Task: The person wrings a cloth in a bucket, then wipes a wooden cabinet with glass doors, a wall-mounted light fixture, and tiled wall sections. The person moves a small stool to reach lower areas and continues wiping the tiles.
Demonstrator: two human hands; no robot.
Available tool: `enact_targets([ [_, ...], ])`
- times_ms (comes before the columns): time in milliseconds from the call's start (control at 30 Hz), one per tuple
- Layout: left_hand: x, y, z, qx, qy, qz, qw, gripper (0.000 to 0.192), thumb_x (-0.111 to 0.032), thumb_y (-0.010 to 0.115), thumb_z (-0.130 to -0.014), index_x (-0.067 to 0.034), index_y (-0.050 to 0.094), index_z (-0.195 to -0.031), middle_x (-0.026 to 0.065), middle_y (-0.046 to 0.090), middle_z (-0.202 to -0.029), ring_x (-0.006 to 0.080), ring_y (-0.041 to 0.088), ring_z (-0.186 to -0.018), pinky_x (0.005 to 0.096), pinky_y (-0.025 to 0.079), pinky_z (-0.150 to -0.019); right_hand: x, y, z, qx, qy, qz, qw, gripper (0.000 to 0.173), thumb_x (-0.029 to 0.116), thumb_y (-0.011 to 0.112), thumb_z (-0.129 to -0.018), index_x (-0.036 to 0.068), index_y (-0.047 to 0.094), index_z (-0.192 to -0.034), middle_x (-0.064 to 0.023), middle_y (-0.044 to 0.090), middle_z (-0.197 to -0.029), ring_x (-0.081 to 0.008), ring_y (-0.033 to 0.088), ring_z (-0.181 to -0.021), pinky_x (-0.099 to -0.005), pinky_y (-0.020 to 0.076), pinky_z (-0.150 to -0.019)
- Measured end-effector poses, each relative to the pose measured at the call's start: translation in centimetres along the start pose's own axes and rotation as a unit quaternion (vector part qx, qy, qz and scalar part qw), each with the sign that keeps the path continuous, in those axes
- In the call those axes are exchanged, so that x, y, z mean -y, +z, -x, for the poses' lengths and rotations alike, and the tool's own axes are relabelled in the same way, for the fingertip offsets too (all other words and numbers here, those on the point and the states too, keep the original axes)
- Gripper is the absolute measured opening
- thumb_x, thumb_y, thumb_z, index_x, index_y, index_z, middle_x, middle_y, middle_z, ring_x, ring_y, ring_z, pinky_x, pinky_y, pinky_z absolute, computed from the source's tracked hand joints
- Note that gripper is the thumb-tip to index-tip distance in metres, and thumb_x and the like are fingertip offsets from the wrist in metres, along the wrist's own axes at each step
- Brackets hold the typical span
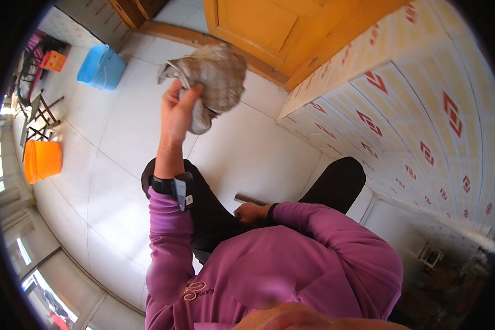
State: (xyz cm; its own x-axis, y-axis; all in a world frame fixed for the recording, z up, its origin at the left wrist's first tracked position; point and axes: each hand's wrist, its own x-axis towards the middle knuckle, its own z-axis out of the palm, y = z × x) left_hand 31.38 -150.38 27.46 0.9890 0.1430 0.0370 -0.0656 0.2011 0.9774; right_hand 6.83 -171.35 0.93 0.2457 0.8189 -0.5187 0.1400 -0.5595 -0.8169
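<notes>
My left hand is raised out in front of me, thumb and fingers pinched on a crumpled, soiled grey-brown cloth. The cloth hangs in folds beyond the fingertips, above the tiled floor. My right hand rests low by my lap, between my bent knees, with its fingers curled. A small dark spot shows at its thumb side, and I cannot tell whether it is a held thing. Just beyond this hand lies a narrow brownish bar, partly hidden by the hand and wrist.
A light blue bucket and an orange bucket stand on the floor at left. Near them are a folding stool and an orange box. Ahead is an open wooden door. A patterned tiled block rises at right.
</notes>
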Motion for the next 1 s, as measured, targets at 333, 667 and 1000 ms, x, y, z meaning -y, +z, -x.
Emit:
enact_targets([
  [333, -4.9, 7.3, 11.9, 0.153, 0.055, -0.18, 0.97, 0.019, -0.007, 0.063, -0.082, 0.003, 0.068, -0.097, 0.0052, 0.066, -0.094, 0.0163, 0.061, -0.091, 0.0299, 0.048, -0.083, 6.5, -5.0, 7.3, -0.11, 0.011, 0.072, 0.991, 0.052, 0.038, 0.07, -0.08, 0.013, 0.063, -0.124, -0.0149, 0.07, -0.102, -0.0345, 0.066, -0.096, -0.0416, 0.0517, -0.087],
  [667, -14.2, 19.2, 16.7, 0.339, 0.272, -0.548, 0.714, 0.026, -0.024, 0.065, -0.072, -0.003, 0.062, -0.087, 0.0172, 0.063, -0.089, 0.0395, 0.062, -0.082, 0.0464, 0.05, -0.07, 14.7, -13.6, 27.1, -0.793, -0.237, -0.006, 0.561, 0.031, 0.01, 0.068, -0.085, 0.001, 0.062, -0.115, -0.0127, 0.064, -0.111, -0.0264, 0.06, -0.105, -0.0348, 0.0471, -0.092],
  [1000, -11.4, 30.6, 17.8, 0.452, 0.371, -0.549, 0.596, 0.028, -0.025, 0.065, -0.079, -0.005, 0.059, -0.096, 0.0106, 0.062, -0.097, 0.0354, 0.064, -0.074, 0.0465, 0.051, -0.064, 11.9, -14.7, 27.5, -0.587, -0.459, -0.489, 0.453, 0.054, 0.038, 0.041, -0.103, 0.006, 0.031, -0.146, -0.0057, 0.043, -0.141, -0.0165, 0.042, -0.13, -0.0347, 0.0335, -0.108],
])
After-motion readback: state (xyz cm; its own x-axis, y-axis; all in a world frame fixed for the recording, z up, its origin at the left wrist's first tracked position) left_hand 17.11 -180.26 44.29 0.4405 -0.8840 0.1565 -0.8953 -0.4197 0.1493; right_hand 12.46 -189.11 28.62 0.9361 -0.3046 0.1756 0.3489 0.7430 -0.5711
